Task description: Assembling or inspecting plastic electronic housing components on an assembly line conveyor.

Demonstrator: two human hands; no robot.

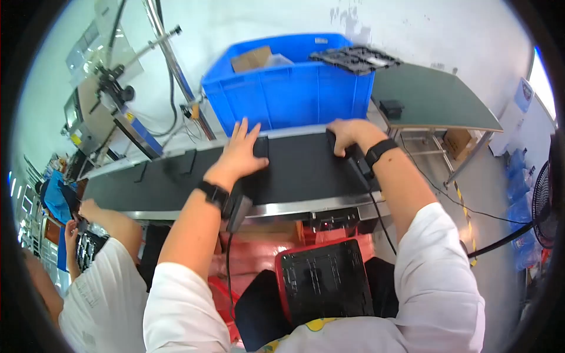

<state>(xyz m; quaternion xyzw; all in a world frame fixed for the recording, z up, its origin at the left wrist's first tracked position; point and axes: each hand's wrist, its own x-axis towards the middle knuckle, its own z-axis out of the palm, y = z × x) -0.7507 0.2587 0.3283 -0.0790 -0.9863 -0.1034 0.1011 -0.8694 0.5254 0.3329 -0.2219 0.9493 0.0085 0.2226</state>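
A black conveyor belt (297, 167) with a metal edge runs across in front of me. Over it, my left hand (237, 154) is open with fingers spread, beside a flat black piece (263, 147) lying on the belt. Farther right, my right hand (352, 134) has its fingers curled round the edge of another flat black piece (331, 140), partly hidden by the hand. Straps with small dark devices and cables sit on both my wrists. More thin black pieces (189, 162) lie on the belt to the left.
A blue bin (288, 97) behind the belt holds cardboard, with a black lattice tray (356, 59) on its rim. A red container with a black tray (326, 279) is at my lap. A co-worker (109, 282) sits at left. A green table (429, 97) and a fan (544, 194) stand right.
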